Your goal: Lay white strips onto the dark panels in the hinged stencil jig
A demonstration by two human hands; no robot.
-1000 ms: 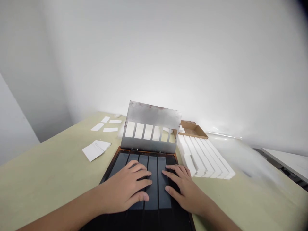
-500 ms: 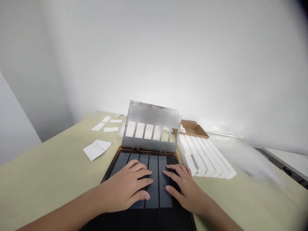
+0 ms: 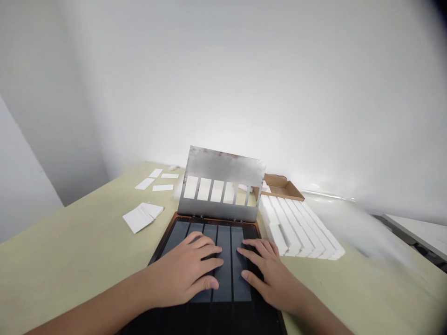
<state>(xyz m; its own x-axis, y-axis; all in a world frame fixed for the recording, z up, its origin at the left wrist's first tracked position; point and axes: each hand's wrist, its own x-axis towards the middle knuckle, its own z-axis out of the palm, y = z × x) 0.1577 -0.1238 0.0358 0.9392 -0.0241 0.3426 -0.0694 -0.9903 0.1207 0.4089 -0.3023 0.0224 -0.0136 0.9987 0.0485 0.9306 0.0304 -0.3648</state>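
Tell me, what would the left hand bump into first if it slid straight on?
Most likely the right hand, whose fingertips face the left hand across the dark strips; depth is unclear.

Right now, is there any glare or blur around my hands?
Head view: your left hand and right hand look fairly sharp; head view: the wall is brightest behind the metal plate; head view: a whitish patch right of the white strips is smeared.
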